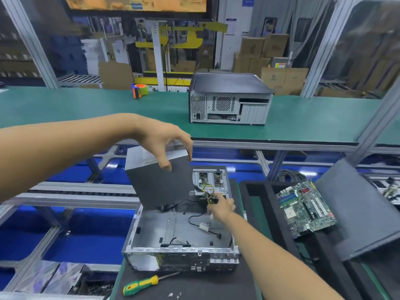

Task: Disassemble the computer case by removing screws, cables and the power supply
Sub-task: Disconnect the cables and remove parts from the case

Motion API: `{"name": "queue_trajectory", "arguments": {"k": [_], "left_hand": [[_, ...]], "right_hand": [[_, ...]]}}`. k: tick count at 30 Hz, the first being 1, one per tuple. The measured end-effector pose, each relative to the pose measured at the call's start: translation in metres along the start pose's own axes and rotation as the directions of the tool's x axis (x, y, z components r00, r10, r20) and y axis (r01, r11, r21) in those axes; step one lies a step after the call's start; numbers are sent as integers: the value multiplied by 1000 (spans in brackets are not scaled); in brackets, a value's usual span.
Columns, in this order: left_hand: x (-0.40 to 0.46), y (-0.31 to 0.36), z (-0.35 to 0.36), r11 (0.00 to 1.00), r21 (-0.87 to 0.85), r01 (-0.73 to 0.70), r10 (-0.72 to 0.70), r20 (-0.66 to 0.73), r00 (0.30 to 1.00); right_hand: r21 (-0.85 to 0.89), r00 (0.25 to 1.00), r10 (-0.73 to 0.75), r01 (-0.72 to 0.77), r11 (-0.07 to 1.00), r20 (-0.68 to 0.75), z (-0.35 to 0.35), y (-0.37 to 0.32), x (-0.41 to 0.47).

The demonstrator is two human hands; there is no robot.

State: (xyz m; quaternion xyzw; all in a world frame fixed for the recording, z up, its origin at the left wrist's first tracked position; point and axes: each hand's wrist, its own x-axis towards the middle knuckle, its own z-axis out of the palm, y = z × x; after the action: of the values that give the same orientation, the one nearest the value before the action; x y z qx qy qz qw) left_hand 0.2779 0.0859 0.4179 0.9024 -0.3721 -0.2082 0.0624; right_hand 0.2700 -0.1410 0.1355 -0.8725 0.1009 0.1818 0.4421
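Observation:
An open grey computer case point(151, 230) lies on a black mat in front of me, its inside mostly bare. My left hand point(166, 141) grips the top edge of the grey power supply point(160, 182), which is tilted and lifted above the case's back left corner. My right hand point(221, 207) pinches the yellow and black cable bundle point(208, 191) near the drive cage point(208, 177). A loose black cable with a white connector point(203, 226) lies on the case floor. A green and yellow screwdriver point(142, 283) and a few loose screws point(174, 295) lie in front of the case.
A removed motherboard point(305, 206) lies in a black tray at right, beside a leaning dark side panel point(355, 208). A second closed case point(229, 98) and a tape dispenser point(139, 90) stand on the green conveyor behind. Blue bins lie below at left.

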Motion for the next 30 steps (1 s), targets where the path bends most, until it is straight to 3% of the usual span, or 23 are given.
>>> {"name": "queue_trajectory", "arguments": {"k": [3,6,9,19,25,30], "left_hand": [[14,9,-14,1000,-17,1,-1,8,1000],[27,16,-22,1000,-18,25,-25,36,999],[40,22,-20,999,-8,40,-39,103,994],[48,18,-16,999,-35,-2,7,156,988],[49,6,11,999,42,9,-19,266,964],[41,-13,59,991,130,24,-69,346,936]], "right_hand": [[-80,997,-13,19,997,73,-12,5,5],[37,977,-87,81,996,195,-21,15,8],[4,957,-114,118,993,266,-22,20,5],[3,966,-114,116,993,230,-10,20,-1],[-222,946,-86,161,962,312,7,27,-11],[-139,938,-34,87,986,344,45,51,-8]]}}
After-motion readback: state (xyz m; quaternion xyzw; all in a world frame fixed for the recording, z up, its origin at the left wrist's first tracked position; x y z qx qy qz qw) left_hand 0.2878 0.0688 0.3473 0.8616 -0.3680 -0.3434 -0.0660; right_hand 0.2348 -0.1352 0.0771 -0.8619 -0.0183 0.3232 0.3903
